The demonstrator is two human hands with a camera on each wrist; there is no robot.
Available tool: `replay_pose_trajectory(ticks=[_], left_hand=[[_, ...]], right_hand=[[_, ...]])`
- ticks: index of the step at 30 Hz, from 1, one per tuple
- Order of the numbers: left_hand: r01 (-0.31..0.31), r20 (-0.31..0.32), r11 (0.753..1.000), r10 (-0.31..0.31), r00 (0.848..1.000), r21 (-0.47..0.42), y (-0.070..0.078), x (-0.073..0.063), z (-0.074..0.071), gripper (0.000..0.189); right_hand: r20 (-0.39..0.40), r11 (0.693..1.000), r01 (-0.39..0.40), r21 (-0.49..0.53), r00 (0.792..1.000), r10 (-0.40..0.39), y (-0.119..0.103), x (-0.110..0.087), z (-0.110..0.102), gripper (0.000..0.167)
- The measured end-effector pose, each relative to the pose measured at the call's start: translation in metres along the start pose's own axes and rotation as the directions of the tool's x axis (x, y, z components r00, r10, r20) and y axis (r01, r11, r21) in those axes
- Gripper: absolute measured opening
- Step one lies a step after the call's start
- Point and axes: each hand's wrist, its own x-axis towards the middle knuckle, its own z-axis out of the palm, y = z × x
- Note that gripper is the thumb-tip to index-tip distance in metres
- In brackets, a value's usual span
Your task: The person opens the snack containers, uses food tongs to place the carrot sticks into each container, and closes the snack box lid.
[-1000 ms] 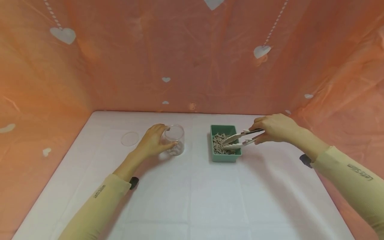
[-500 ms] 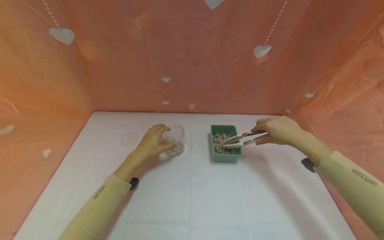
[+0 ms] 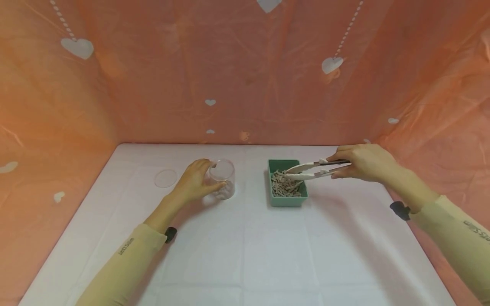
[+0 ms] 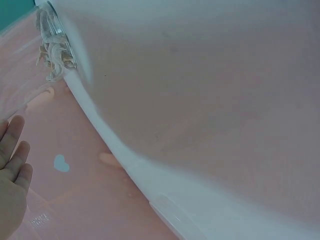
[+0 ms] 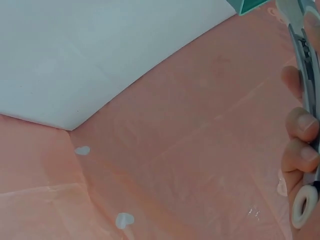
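A clear jar (image 3: 222,171) stands upright on the white table, with some pale brownish pieces (image 4: 56,52) at its bottom in the left wrist view. My left hand (image 3: 195,180) holds it by its left side, thumb in front and fingers behind. To the right, my right hand (image 3: 363,162) grips a pair of tongs (image 3: 317,169) with pale tips and dark handle parts. The tong tips are over a green rectangular box (image 3: 287,202), at the grey-brown twisted strips (image 3: 285,186) inside. Whether a strip sits between the tips, I cannot tell.
A thin clear round lid (image 3: 166,178) lies flat on the table (image 3: 237,250), left of the jar. Orange cloth (image 3: 245,76) with white hearts hangs behind the table and along both sides.
My right hand has moved rightward, and the tong tips have lifted from the middle of the strips toward the box's back part. My left hand and the jar have stayed in place.
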Motion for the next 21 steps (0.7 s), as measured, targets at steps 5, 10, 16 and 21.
replay_pose_trajectory(ticks=[5, 10, 16, 21], left_hand=[[0.003, -0.001, 1.000, -0.003, 1.000, 0.006, 0.000, 0.000, 0.001, 0.072], [0.000, -0.003, 1.000, 0.000, 1.000, 0.007, 0.000, 0.000, 0.000, 0.072], [-0.004, -0.008, 1.000, 0.004, 1.000, 0.008, -0.001, -0.001, 0.000, 0.071], [-0.002, -0.009, 1.000, 0.002, 1.000, 0.007, -0.001, 0.000, 0.001, 0.072]], right_hand=[[-0.014, 1.000, 0.008, 0.017, 1.000, -0.007, 0.001, -0.001, 0.001, 0.043], [-0.050, 0.998, 0.015, 0.063, 0.999, -0.012, -0.002, 0.004, -0.004, 0.044], [-0.084, 0.993, -0.003, 0.116, 0.996, 0.013, -0.013, 0.020, -0.014, 0.043], [-0.111, 0.989, 0.007, 0.147, 0.994, 0.010, -0.026, 0.037, -0.018, 0.042]])
